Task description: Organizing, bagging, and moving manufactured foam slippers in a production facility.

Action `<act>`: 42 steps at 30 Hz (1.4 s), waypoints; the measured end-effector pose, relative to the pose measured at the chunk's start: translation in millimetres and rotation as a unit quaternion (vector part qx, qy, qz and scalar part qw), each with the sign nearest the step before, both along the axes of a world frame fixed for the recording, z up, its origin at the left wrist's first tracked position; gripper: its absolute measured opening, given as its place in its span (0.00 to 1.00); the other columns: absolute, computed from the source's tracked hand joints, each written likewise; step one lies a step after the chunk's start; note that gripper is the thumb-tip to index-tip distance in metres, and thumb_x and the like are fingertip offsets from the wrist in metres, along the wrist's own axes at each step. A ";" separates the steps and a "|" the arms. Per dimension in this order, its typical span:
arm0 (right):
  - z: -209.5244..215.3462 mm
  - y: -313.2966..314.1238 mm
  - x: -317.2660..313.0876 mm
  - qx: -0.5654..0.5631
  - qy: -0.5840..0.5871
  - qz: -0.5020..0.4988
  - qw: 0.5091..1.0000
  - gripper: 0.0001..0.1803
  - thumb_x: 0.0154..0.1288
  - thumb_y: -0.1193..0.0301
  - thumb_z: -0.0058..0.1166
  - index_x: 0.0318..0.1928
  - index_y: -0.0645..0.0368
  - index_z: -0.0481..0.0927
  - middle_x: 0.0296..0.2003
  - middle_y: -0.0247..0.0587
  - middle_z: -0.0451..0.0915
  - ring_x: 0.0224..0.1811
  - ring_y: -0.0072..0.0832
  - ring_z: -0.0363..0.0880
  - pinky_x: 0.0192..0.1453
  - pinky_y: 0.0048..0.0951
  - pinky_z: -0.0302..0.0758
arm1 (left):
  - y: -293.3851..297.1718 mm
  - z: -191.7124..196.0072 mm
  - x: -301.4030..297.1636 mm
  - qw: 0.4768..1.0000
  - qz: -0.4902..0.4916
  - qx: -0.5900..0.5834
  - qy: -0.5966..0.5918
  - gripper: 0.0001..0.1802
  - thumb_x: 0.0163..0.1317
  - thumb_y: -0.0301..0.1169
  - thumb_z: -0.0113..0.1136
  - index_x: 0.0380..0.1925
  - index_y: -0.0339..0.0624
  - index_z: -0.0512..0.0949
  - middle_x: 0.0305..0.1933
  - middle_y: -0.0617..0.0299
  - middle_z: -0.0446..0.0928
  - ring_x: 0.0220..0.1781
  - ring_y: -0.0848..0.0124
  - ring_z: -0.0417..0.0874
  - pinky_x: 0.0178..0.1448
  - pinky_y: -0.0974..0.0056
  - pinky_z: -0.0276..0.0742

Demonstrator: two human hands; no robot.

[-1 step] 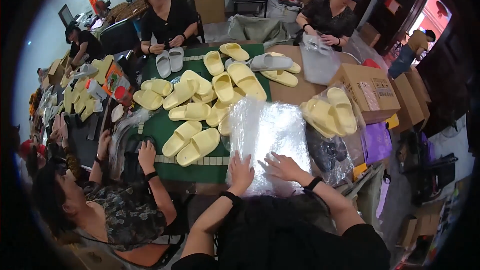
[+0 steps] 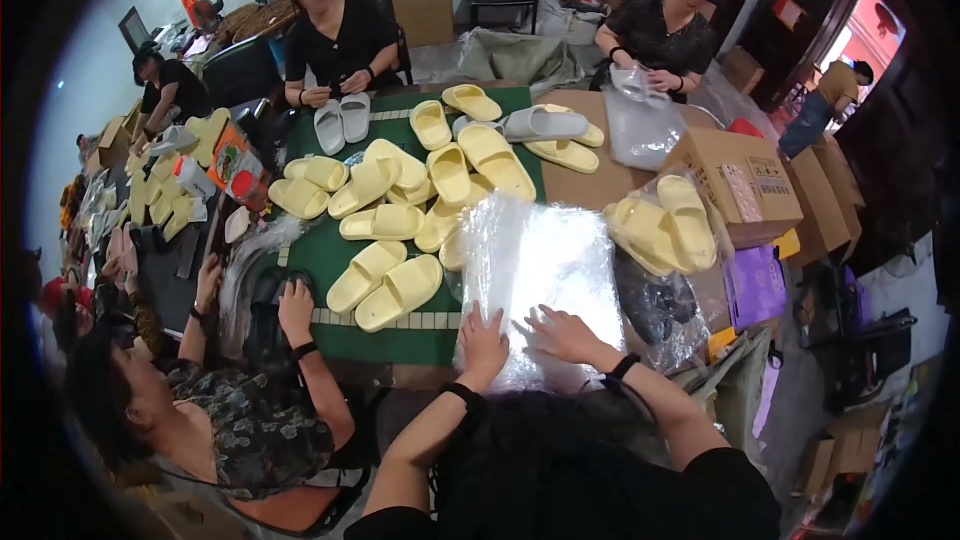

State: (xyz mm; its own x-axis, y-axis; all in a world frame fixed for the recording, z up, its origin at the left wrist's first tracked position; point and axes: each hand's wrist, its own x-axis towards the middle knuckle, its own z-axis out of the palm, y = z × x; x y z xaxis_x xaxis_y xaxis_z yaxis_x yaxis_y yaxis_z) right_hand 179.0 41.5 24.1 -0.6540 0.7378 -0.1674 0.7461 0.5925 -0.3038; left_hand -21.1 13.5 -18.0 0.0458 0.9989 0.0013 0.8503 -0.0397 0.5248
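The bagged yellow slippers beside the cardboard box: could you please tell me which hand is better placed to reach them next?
Probably the right hand: it rests on the right half of the clear plastic, nearer the bagged slippers, while the left hand lies farther off, toward the left edge.

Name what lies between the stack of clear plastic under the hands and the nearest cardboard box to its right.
Bagged yellow slippers lie between the clear plastic and the cardboard box, as the head view shows.

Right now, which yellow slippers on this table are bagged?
The bagged pair beside the cardboard box, right of the stacked plastic; the yellow slippers on the green surface lie loose.
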 end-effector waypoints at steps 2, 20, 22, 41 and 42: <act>-7.9 1.8 -23.9 0.024 0.021 0.025 0.999 0.33 0.57 0.54 0.49 0.62 0.45 0.59 0.59 0.54 0.61 0.52 0.48 0.69 0.49 0.43 0.71 | -2.9 -4.5 -4.2 1.000 0.016 0.015 0.022 0.27 0.50 0.32 0.56 0.55 0.53 0.68 0.65 0.45 0.52 0.62 0.48 0.55 0.61 0.47 0.52; -28.3 3.3 -85.5 -0.019 0.009 -0.010 1.000 0.31 0.59 0.51 0.47 0.62 0.42 0.59 0.58 0.56 0.59 0.54 0.51 0.66 0.50 0.44 0.71 | 69.0 -60.3 -126.5 0.922 0.341 0.024 -0.184 0.29 0.50 0.31 0.57 0.51 0.30 0.62 0.48 0.39 0.68 0.52 0.45 0.66 0.55 0.50 0.63; -30.8 2.7 -80.1 -0.017 0.044 -0.031 0.998 0.30 0.59 0.52 0.47 0.61 0.44 0.60 0.58 0.55 0.59 0.54 0.51 0.65 0.50 0.43 0.71 | 84.2 -66.8 -140.6 0.900 0.388 -0.008 -0.197 0.30 0.50 0.33 0.59 0.51 0.29 0.62 0.49 0.39 0.67 0.54 0.45 0.65 0.56 0.50 0.62; -32.3 -16.8 -60.1 -0.013 0.015 -0.043 0.999 0.23 0.58 0.62 0.48 0.55 0.49 0.68 0.52 0.46 0.65 0.53 0.42 0.65 0.49 0.45 0.67 | 69.3 167.2 -41.9 0.749 0.212 0.316 -0.543 0.19 0.64 0.22 0.43 0.54 0.30 0.57 0.54 0.49 0.66 0.53 0.65 0.70 0.57 0.64 0.65; -31.1 -16.7 -59.5 -0.021 0.018 -0.045 0.999 0.23 0.58 0.62 0.48 0.55 0.49 0.68 0.52 0.46 0.65 0.53 0.42 0.65 0.49 0.45 0.67 | 57.6 181.4 -31.5 0.751 0.208 0.315 -0.542 0.19 0.64 0.22 0.43 0.54 0.30 0.57 0.54 0.49 0.66 0.53 0.65 0.70 0.57 0.64 0.65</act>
